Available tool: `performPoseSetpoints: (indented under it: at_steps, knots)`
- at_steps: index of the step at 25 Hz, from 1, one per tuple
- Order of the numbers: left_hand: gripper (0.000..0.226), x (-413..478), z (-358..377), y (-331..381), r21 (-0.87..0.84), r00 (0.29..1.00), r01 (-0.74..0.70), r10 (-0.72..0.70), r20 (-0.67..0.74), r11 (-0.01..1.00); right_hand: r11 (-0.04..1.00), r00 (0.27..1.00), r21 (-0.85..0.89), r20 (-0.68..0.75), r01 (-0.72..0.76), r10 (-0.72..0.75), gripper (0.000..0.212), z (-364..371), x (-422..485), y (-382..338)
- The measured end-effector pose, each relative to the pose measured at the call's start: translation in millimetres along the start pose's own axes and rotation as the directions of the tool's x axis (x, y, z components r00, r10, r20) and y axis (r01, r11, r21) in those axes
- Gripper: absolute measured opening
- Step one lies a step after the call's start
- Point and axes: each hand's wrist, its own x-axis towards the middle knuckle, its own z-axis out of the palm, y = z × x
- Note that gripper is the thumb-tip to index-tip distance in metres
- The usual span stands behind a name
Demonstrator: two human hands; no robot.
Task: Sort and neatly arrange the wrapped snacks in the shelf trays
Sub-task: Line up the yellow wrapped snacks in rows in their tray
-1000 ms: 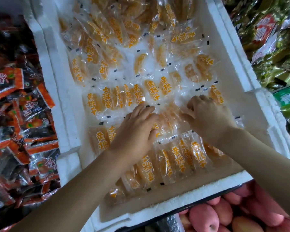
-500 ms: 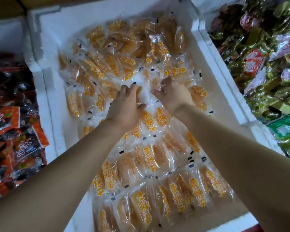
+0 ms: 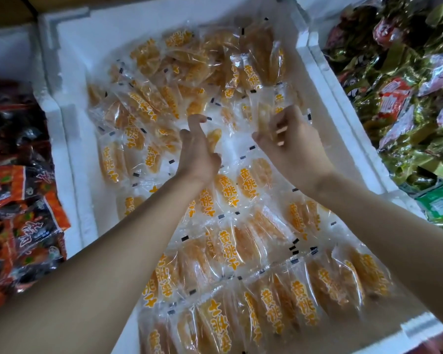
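One white foam shelf tray [image 3: 73, 159], between red-black packets [image 3: 18, 200] on the left and green-gold packets [image 3: 407, 139] on the right, holds several dozen clear-wrapped orange peach snacks [image 3: 226, 191], in rows near, heaped far. The two hands, close together on the pile half a second ago, are now raised apart. The left hand [image 3: 198, 154] and right hand [image 3: 296, 149] each pinch one snack in curled fingers.

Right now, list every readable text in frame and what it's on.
"黄桃干": orange print on the clear snack packets in the white foam tray.
White characters on the dark orange packets, left: too blurred to read.
White print on the red-and-green packets, right: too blurred to read.
Print on the green packet, lower right: too small to read.
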Motion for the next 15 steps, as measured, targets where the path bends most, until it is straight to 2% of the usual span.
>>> performPoseSetpoints:
  at_steps: [2, 6, 8, 9, 11, 13, 15]
  knots:
    - [0.062, -2.3, -0.2, -2.8, 0.002, 1.0, 0.001, -0.001, -0.012, 1.0, 0.998, 0.997, -0.049, 0.069, -0.026, 0.029, 0.028, -8.7, -12.4, 2.8]
    - [0.032, -16.0, -8.3, -2.0, -0.016, 1.0, -0.023, 0.023, -0.01, 1.0, 0.996, 0.988, -0.061, 0.134, -0.064, 0.072, 0.026, -6.6, -21.0, 3.5]
    - [0.025, -30.1, -8.2, 7.4, -0.176, 1.0, 0.015, -0.01, 0.029, 0.984, 0.999, 0.99, -0.043, 0.136, -0.029, 0.035, 0.019, -0.1, -25.1, -0.9]
    - [0.025, -37.9, -6.0, 13.1, -0.304, 0.996, 0.064, -0.044, 0.075, 0.95, 0.998, 0.988, -0.06, 0.151, 0.001, 0.008, 0.027, 3.4, -28.6, -3.4]
    - [0.03, -53.6, -0.2, 22.2, -0.534, 0.974, 0.214, -0.133, 0.186, 0.818, 0.991, 0.981, -0.118, 0.191, 0.066, -0.043, 0.043, 7.0, -38.9, -7.1]
    - [0.032, -65.7, 1.2, 24.6, -0.61, 0.956, 0.29, -0.188, 0.226, 0.738, 0.99, 0.982, -0.112, 0.178, 0.084, -0.063, 0.043, 2.8, -49.0, -8.5]
    - [0.033, -73.4, -3.1, 23.0, -0.585, 0.963, 0.268, -0.189, 0.194, 0.766, 0.996, 0.983, -0.074, 0.181, 0.042, -0.028, 0.041, -6.0, -53.7, -3.8]
